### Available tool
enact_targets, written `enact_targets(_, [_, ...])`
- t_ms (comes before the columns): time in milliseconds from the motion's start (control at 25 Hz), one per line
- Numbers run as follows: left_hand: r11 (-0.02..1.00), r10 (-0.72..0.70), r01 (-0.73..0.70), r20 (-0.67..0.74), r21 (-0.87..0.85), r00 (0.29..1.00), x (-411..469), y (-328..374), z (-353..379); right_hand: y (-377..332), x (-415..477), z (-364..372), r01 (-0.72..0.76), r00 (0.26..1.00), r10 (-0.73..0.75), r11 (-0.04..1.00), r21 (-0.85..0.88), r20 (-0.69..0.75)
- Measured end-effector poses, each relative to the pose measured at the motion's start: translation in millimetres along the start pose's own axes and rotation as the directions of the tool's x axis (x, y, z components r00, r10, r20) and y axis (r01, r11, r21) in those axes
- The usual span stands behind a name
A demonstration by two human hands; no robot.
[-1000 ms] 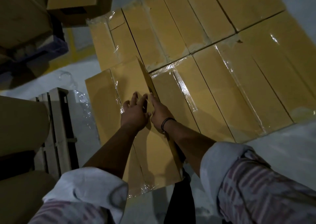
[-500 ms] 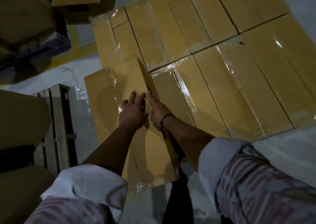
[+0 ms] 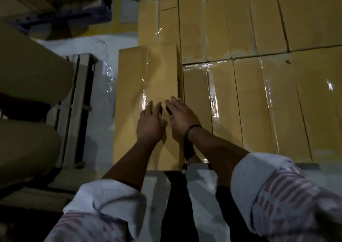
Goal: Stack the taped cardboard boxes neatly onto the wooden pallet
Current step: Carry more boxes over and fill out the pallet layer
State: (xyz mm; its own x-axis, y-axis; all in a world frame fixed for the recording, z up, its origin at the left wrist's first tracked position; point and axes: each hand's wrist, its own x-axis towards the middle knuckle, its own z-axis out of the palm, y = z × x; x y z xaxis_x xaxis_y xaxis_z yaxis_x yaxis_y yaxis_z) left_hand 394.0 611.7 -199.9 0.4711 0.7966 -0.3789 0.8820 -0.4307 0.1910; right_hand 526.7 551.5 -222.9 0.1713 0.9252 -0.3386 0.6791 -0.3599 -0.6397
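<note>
Well, from my remote seat both hands lie palm-down on the top of one taped cardboard box [image 3: 129,103]. The left hand [image 3: 149,125] and right hand [image 3: 182,119] sit side by side near the box's right edge, thumbs almost touching. Neither grip is closed on anything: the fingers are straight and spread, pressing flat on the cardboard. A dark wristband [image 3: 190,130] circles the right wrist, and both sleeves [image 3: 107,201] are rolled up the forearms.

That box lies lengthwise away from me, with a strip of clear tape [image 3: 144,93] running along its top just left of the hands. Its right edge runs alongside the layer of taped boxes [image 3: 259,103], with only a thin dark seam between them, and its right wall shows as a narrow strip above the neighbouring lid. Beyond the box a further row of boxes [image 3: 240,19] butts against that layer, all under glossy tape or film.

Left of the box, on the pale floor [image 3: 153,195], lies crumpled clear plastic [image 3: 107,71], and further left a pale slatted wooden frame [image 3: 77,103] — whether it is a pallet I cannot tell. Past the frame sit large tan rounded shapes [image 3: 33,71] that I cannot identify.
</note>
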Motion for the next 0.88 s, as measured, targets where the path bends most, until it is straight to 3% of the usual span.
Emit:
enact_targets(160, [0.969,-0.226,0.211,-0.111,-0.131,0.968,-87,-11,11,-22,-52,-8,0.174,0.978,-0.158,0.977,-0.121,0.134])
enact_targets(360, [0.849,-0.457,0.413,-0.066,-0.329,0.887,-206,-12,51,-53,-120,6,0.318,0.93,-0.268,0.929,-0.188,0.252])
enact_targets(640, [0.651,-0.663,0.648,0.12,-0.395,0.739,-385,-7,153,-74,-229,98,0.539,0.778,-0.395,0.819,-0.196,0.49])
enact_targets(880, [0.424,-0.816,0.715,0.109,-0.557,0.568,-530,1,229,-73,-357,200,0.724,0.617,-0.446,0.644,-0.246,0.649])
